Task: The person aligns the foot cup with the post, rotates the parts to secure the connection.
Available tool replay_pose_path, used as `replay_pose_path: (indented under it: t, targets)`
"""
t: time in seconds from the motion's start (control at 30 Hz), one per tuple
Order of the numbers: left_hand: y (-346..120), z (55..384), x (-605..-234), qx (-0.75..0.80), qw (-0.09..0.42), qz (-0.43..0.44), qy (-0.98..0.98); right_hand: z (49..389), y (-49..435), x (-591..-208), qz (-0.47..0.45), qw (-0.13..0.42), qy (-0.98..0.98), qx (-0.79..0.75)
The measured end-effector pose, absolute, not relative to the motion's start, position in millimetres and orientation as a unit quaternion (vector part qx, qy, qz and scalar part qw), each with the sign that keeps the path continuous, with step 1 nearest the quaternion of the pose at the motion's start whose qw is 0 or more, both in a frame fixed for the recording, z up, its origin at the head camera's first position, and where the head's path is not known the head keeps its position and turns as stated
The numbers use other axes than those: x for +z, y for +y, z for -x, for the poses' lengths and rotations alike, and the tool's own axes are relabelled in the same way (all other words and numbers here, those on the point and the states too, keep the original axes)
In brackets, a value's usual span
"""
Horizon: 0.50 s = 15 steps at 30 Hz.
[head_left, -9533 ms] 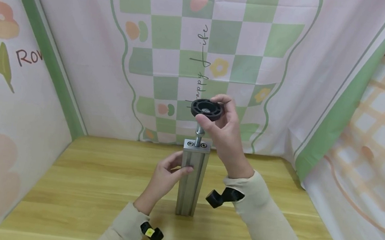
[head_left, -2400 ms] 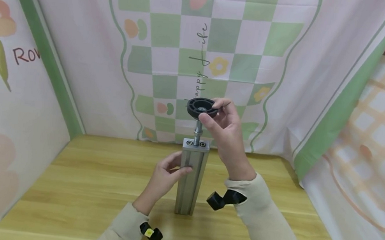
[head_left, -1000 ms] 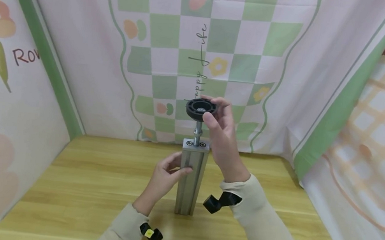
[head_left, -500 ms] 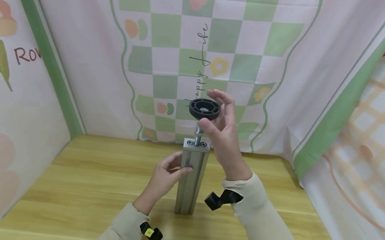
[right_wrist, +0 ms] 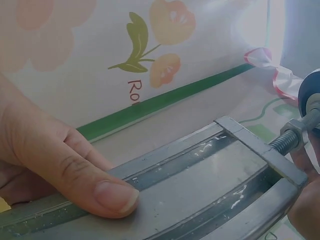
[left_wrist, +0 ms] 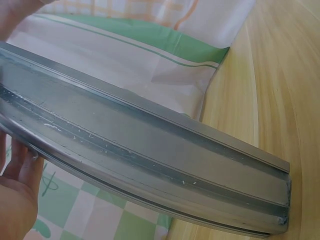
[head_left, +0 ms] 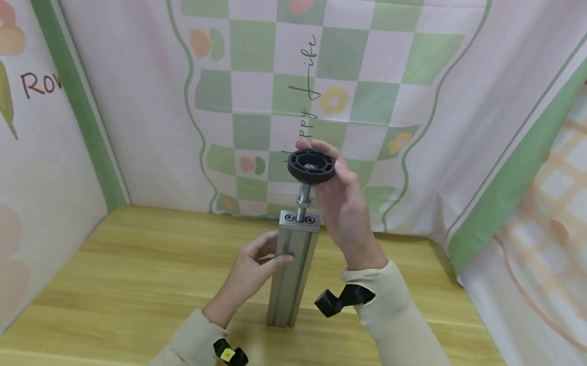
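Note:
An aluminium profile stands upright on the table, its lower end on the wood in the left wrist view. My left hand grips its upper part, thumb across the grooved face. From the end plate at the top, between two screws, rises a levelling foot's threaded stem with a nut. The foot's black round base faces up. My right hand is at the base's right and far side, fingers fairly straight behind the rim and touching it. Its thumb no longer lies over the near rim.
The wooden table spreads around the profile. Patterned cloth hangs behind it and on both sides. Each wrist carries a black camera mount, such as the one on the right sleeve.
My right hand has loosened its thumb-and-finger hold on the base, and its fingers have swept left behind the rim. My left hand and the profile stay put.

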State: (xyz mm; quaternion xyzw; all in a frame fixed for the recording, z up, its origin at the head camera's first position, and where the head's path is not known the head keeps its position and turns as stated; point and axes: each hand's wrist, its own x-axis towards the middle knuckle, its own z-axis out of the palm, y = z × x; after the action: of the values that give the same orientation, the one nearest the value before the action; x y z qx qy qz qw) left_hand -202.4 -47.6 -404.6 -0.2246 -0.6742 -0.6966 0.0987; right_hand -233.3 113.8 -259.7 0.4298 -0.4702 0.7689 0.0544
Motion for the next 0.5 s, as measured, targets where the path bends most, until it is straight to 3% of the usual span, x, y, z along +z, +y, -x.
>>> replay_pose_path:
  t: [0.5]
  targets:
    - [-48.0,201.9,-405.7,-0.695,0.102,0.227,-0.674,230.9,112.0,-264.3,-0.383,0.094,-0.486,0.78]
